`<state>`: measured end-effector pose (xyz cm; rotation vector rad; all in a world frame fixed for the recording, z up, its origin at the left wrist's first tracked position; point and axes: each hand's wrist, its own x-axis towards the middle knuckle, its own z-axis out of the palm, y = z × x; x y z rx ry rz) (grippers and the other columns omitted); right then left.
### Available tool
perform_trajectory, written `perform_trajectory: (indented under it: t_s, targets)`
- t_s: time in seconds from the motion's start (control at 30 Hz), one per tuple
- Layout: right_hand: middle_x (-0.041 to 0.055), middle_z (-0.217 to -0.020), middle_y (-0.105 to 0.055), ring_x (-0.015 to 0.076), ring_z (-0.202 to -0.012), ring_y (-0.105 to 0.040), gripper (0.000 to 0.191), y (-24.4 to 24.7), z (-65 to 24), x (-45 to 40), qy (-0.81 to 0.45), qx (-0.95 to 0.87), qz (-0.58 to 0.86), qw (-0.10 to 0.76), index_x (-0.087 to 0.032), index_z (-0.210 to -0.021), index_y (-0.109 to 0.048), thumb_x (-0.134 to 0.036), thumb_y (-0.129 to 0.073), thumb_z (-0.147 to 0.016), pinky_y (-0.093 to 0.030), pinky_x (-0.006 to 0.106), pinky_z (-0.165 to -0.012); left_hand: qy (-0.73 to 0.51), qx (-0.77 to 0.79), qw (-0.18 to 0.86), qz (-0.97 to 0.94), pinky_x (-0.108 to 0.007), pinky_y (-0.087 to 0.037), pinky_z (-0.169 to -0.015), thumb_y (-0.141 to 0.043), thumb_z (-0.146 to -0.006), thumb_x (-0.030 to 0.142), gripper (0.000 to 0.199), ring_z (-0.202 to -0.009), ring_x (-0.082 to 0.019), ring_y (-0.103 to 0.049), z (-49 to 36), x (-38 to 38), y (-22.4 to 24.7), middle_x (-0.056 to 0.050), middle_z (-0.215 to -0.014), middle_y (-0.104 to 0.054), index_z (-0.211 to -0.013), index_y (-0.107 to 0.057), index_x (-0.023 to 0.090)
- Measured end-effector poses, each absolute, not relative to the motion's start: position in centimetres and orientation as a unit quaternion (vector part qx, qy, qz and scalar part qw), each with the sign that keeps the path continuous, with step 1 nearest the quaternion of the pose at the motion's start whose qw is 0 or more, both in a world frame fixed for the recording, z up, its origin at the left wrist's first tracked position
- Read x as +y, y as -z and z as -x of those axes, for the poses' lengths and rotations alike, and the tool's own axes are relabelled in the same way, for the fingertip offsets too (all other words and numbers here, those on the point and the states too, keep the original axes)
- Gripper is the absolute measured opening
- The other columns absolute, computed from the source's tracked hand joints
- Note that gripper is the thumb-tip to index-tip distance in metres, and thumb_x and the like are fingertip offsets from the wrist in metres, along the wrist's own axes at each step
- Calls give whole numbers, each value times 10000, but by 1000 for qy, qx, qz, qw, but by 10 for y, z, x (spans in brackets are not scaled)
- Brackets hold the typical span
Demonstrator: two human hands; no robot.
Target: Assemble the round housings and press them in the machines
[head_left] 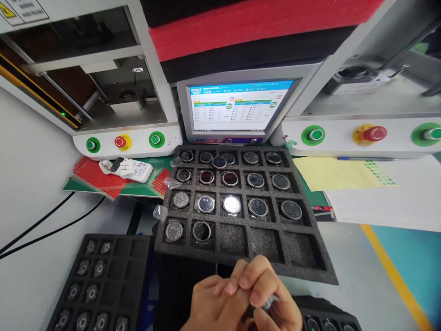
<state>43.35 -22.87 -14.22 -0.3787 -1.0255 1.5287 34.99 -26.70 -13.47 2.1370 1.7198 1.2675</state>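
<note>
My left hand [218,301] and my right hand [270,294] meet at the bottom centre, just in front of a dark foam tray [246,269]. The fingers of both are curled. Between the right fingers and thumb shows a small grey object [270,302], mostly covered. What the left fingers hold, if anything, is hidden. Round watch faces fill most of the tray's compartments; one face [231,204] shines bright white. Another round face [219,162] lies across the dividers in the back row. Three front-row compartments at the right hold no watch.
A second foam tray [129,276] with small parts stands lower left, a third [330,308] lower right. Behind are a monitor [237,105] and machines with green and red buttons [375,133]. A white handheld device [132,169] lies left; papers [382,193] lie right.
</note>
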Motion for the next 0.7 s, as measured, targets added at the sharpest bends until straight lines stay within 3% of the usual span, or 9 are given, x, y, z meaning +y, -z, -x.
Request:
perform_trajectory:
  t_s: [0.07, 0.13, 0.2, 0.33, 0.4, 0.47, 0.57, 0.7]
  targets:
    - [28, -843, -464, 171, -731, -630, 129, 141, -431, -228, -665, -427, 169, 589, -200, -895, -593, -249, -512, -983, -608, 268, -536, -421, 601, 61, -677, -265, -453, -459, -268, -1058, 275, 378, -455, -152, -662, -353, -268, 137, -8, -629, -727, -1201, -607, 190]
    - [38, -866, -500, 175, -767, -648, 118, 140, -433, -225, -675, -427, 178, 575, -203, -921, -618, -241, -526, -984, -628, 297, -614, -439, 628, 71, -639, -275, -497, -526, -271, -1055, 311, 390, -532, -171, -702, -354, -271, 138, -37, -722, -763, -1157, -632, 205]
    - [61, -911, -558, 201, -837, -672, 108, 140, -441, -219, -677, -459, 182, 546, -213, -987, -653, -275, -566, -975, -632, 345, -717, -474, 627, 122, -607, -259, -511, -524, -303, -1042, 390, 417, -533, -170, -695, -352, -273, 138, -37, -691, -754, -1050, -688, 228]
    - [146, -1103, -646, 299, -1042, -654, 400, 140, -464, -202, -660, -565, 151, 471, -212, -1246, -647, -453, -632, -928, -598, 422, -860, -519, 557, 431, -485, -199, -471, -438, -447, -986, 532, 453, -433, -132, -623, -342, -270, 131, -11, -531, -658, -1101, -730, 198]
    - [147, -1144, -654, 304, -1070, -646, 468, 141, -474, -196, -661, -592, 136, 440, -230, -1305, -621, -466, -665, -903, -585, 420, -887, -521, 474, 595, -389, -221, -516, -522, -493, -956, 581, 508, -514, -145, -669, -340, -265, 125, -36, -595, -683, -1122, -728, 162]
    - [133, -1131, -661, 288, -1041, -660, 453, 143, -478, -193, -682, -582, 139, 421, -261, -1288, -623, -439, -705, -880, -592, 399, -865, -515, 405, 683, -324, -262, -541, -614, -522, -933, 604, 525, -603, -164, -695, -341, -259, 122, -69, -661, -707, -1001, -762, 142]
    - [117, -1080, -672, 275, -1004, -677, 484, 147, -478, -196, -721, -526, 144, 428, -293, -1291, -584, -434, -743, -856, -598, 397, -847, -496, 391, 716, -298, -256, -502, -589, -563, -906, 607, 519, -577, -153, -650, -346, -253, 122, -88, -671, -705, -886, -772, 132]
    - [102, -1029, -694, 263, -1001, -689, 554, 152, -473, -200, -724, -487, 141, 468, -308, -1384, -480, -441, -702, -894, -589, 403, -875, -498, 372, 744, -247, -199, -349, -495, -641, -822, 661, 554, -496, -86, -481, -348, -254, 126, -58, -620, -613, -843, -762, 121]
